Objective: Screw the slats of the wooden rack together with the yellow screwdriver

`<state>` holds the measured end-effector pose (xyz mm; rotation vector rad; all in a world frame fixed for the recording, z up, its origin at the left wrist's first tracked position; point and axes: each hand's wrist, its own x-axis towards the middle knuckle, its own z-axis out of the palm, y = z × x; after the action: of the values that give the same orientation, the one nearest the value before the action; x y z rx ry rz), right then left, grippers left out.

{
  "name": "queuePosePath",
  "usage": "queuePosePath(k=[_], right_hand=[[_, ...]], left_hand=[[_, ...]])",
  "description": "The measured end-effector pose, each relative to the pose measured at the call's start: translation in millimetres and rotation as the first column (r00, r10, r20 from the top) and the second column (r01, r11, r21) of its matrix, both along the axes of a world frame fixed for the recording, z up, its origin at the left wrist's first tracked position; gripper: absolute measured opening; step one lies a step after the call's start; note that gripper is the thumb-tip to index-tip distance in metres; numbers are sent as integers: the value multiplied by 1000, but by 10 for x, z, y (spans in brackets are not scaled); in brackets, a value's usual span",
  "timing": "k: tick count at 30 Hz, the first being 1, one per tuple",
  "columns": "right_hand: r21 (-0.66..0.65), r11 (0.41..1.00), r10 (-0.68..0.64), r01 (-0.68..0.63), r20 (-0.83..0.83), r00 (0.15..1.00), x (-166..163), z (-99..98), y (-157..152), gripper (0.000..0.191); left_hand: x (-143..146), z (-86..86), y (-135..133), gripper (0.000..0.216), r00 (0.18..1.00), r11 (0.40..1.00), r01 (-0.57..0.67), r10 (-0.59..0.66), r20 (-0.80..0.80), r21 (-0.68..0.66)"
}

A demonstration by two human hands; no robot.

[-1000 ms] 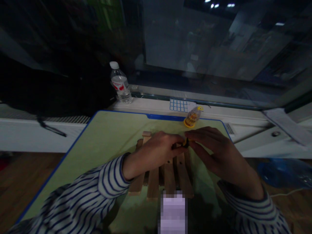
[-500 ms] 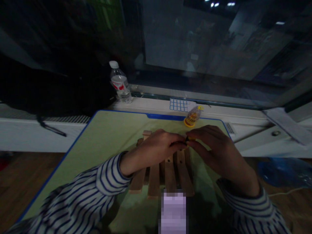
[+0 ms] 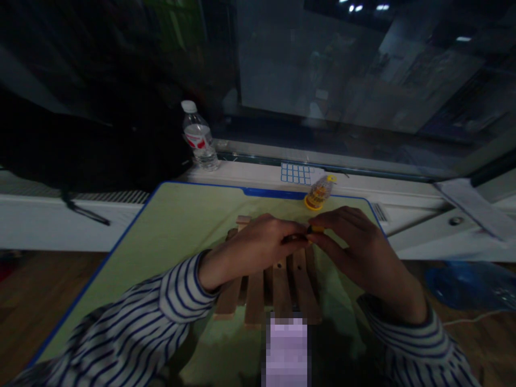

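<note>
At one o'clock from the wooden bars (image 3: 253,301), the right hand (image 3: 355,250) pinches a small yellow-and-dark piece (image 3: 317,229); more of its yellow shows than one second ago. The left hand (image 3: 262,242) meets its dark end; whether it grips, I cannot tell. Probably the piece was turned, above the tabletop (image 3: 161,231).

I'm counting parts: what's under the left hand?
Below the left hand are wooden slats over the green tabletop; their near ends show, and two have a visible dark hole. The hand covers other stretches, so anything else there cannot be seen.
</note>
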<state>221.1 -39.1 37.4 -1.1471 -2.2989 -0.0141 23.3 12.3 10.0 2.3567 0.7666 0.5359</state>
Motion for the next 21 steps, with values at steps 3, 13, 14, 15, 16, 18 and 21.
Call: queuePosePath(k=[3,13,14,15,16,18,21], right_hand=[[6,1000,7,-7,8,1000,0,-4,2,11],[-21,999,29,-29,-17,999,22,51,-40,32],[-27,999,37,-38,-21,999,24,57,-46,31],[-27,998,48,-48,-24,999,26,60,-49,31],[-27,998,59,-59,-24,998,28,59,-50,30],[-22,997,75,-76,-23,997,33,51,-45,29],[-19,997,69,-69,-17,997,39,34,-31,28]], left_hand=[[10,-29,-7,20,999,999,-32,33,27,-9],[27,-14,-9,19,999,999,-49,49,-12,-8],[28,-13,-8,19,999,999,-42,42,-14,-9],[28,-17,-7,18,999,999,-38,38,-11,-6],[28,-25,-6,18,999,999,-35,35,-3,0],[27,-47,-3,18,999,999,-32,32,16,13],[28,-72,-1,18,999,999,-33,33,27,21]])
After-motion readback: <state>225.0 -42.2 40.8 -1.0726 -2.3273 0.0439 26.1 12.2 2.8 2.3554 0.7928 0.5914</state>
